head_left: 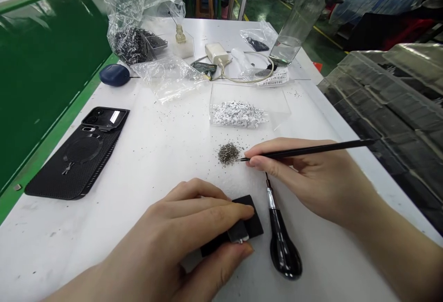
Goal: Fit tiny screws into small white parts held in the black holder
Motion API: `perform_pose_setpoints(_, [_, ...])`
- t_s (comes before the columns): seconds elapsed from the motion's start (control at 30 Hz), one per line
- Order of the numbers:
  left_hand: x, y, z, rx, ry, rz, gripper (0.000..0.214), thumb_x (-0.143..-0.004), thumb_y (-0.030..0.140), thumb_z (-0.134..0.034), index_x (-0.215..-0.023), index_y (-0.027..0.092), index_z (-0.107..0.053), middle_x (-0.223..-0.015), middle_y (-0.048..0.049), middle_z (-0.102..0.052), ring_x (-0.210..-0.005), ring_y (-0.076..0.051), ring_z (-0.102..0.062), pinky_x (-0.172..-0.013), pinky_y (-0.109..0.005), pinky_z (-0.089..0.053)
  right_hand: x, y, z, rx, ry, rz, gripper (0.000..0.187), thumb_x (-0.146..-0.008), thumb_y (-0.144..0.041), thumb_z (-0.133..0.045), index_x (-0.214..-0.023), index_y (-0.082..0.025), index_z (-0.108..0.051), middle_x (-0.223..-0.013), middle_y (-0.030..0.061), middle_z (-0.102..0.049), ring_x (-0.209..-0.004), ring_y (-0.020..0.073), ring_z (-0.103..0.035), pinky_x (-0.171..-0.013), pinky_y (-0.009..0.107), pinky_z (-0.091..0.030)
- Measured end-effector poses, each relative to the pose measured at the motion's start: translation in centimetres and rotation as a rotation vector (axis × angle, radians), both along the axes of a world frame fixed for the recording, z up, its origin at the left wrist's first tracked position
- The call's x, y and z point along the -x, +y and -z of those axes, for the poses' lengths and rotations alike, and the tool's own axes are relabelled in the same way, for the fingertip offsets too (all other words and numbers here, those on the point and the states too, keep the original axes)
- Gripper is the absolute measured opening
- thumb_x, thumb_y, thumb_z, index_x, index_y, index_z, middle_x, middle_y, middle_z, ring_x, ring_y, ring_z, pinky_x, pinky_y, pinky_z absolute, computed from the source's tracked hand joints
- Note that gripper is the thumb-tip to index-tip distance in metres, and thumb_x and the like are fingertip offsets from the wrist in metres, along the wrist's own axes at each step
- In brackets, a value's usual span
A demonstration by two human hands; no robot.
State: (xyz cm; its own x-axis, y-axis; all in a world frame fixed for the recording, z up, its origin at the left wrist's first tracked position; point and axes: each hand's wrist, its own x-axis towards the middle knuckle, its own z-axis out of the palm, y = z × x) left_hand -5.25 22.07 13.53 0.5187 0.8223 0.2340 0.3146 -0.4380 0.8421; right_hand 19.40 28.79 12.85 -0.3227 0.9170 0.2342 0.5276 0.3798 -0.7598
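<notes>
Left hand (183,230) clamps a black block (249,219); right hand (301,172), well apart, points a thin black pick (311,150) leftward at a small grey pile (228,153).

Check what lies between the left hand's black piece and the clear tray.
The head view shows a small heap of dark grains on the white table between the black piece and the clear tray.

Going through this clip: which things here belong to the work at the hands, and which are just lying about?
Part of the work: left hand gripping a small black piece; right hand holding a thin black pick; pile of dark grains; clear tray of silvery bits; black-handled tool.

Lying about: phone in black perforated case; blue earbud case; white charger; tall clear glass.
</notes>
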Motion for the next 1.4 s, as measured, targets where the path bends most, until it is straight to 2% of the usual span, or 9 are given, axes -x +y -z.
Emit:
perform_pose_setpoints(0.07, [0.0, 0.0, 0.1, 0.0, -0.017, 0.005, 0.051, -0.102, 0.007, -0.071, -0.143, 0.037, -0.071, -0.112, 0.0066, -0.084, -0.109, -0.014, -0.073, -0.096, -0.017, -0.062, 0.0, 0.0, 0.0, 0.004, 0.001, -0.001, 0.009, -0.1, -0.031, -0.08, -0.102, -0.029, -0.089, -0.105, 0.0021, -0.09, -0.097, 0.0268, -0.085, -0.085, 0.038, -0.071])
perform_pose_setpoints(0.23, [-0.2, 0.1, -0.2, 0.021, -0.021, 0.012, 0.046, -0.103, 0.009, -0.07, -0.14, 0.036, -0.072, -0.112, 0.0078, -0.083, -0.108, -0.012, -0.071, -0.097, -0.017, -0.06, 0.0, 0.0, -0.2, 0.021, 0.019, 0.008, 0.01, -0.099, -0.032, -0.08, -0.101, -0.029, -0.089, -0.104, 0.0005, -0.091, -0.098, 0.0244, -0.085, -0.088, 0.034, -0.071])
perform_pose_setpoints(0.4, [-0.1, 0.2, -0.5, 0.036, -0.002, 0.028, 0.043, -0.103, 0.007, -0.069, -0.136, 0.034, -0.072, -0.111, 0.008, -0.083, -0.104, -0.011, -0.072, -0.099, -0.018, -0.058, -0.1, 0.0, -0.3, 0.047, 0.045, 0.003, 0.009, -0.099, -0.034, -0.081, -0.099, -0.03, -0.089, -0.1, 0.0007, -0.091, -0.093, 0.0251, -0.086, -0.079, 0.034, -0.073])
perform_pose_setpoints(0.63, [-0.3, 0.3, -1.0, 0.04, -0.019, 0.022, 0.022, -0.103, 0.009, -0.07, -0.118, 0.024, -0.078, -0.104, 0.0039, -0.085, -0.099, -0.014, -0.073, -0.095, -0.021, -0.062, -0.1, -0.1, -0.3, 0.052, 0.045, 0.036, 0.008, -0.096, -0.033, -0.083, -0.098, -0.03, -0.091, -0.1, 0.0016, -0.091, -0.093, 0.0254, -0.088, -0.08, 0.031, -0.074])
perform_pose_setpoints(0.77, [-0.5, 0.5, -1.3, 0.04, -0.016, 0.018, 0.017, -0.103, 0.008, -0.07, -0.112, 0.021, -0.078, -0.103, 0.0045, -0.085, -0.1, -0.011, -0.074, -0.095, -0.017, -0.06, -0.2, -0.2, -0.2, 0.079, 0.066, 0.034, 0.009, -0.095, -0.035, -0.085, -0.099, -0.03, -0.091, -0.103, 0.0013, -0.092, -0.097, 0.0249, -0.088, -0.082, 0.029, -0.074])
perform_pose_setpoints(1.17, [-0.3, 0.2, -0.7, 0.029, -0.035, 0.024, 0.026, -0.104, 0.007, -0.068, -0.121, 0.027, -0.074, -0.108, 0.0063, -0.083, -0.102, -0.011, -0.072, -0.099, -0.018, -0.058, -0.1, -0.2, -0.4, 0.117, 0.093, 0.017, 0.006, -0.095, -0.03, -0.085, -0.097, -0.03, -0.09, -0.105, -0.0013, -0.091, -0.101, 0.0213, -0.088, -0.085, 0.023, -0.073])
perform_pose_setpoints(1.3, [-0.1, 0.3, -0.9, 0.028, -0.004, 0.044, 0.019, -0.106, 0.008, -0.067, -0.115, 0.023, -0.074, -0.109, 0.0037, -0.084, -0.103, -0.012, -0.072, -0.097, -0.018, -0.058, -0.3, -0.2, -0.4, 0.097, 0.082, 0.011, 0.006, -0.096, -0.03, -0.085, -0.097, -0.032, -0.091, -0.104, -0.0037, -0.091, -0.1, 0.019, -0.087, -0.084, 0.02, -0.072])
perform_pose_setpoints(1.4, [-0.1, 0.3, -1.0, 0.032, 0.003, 0.044, 0.022, -0.106, 0.009, -0.067, -0.12, 0.023, -0.075, -0.108, 0.0036, -0.083, -0.103, -0.013, -0.071, -0.096, -0.02, -0.058, -0.4, -0.2, -0.2, 0.087, 0.088, 0.009, 0.006, -0.096, -0.033, -0.085, -0.098, -0.035, -0.091, -0.103, -0.0054, -0.091, -0.098, 0.0171, -0.087, -0.084, 0.018, -0.071])
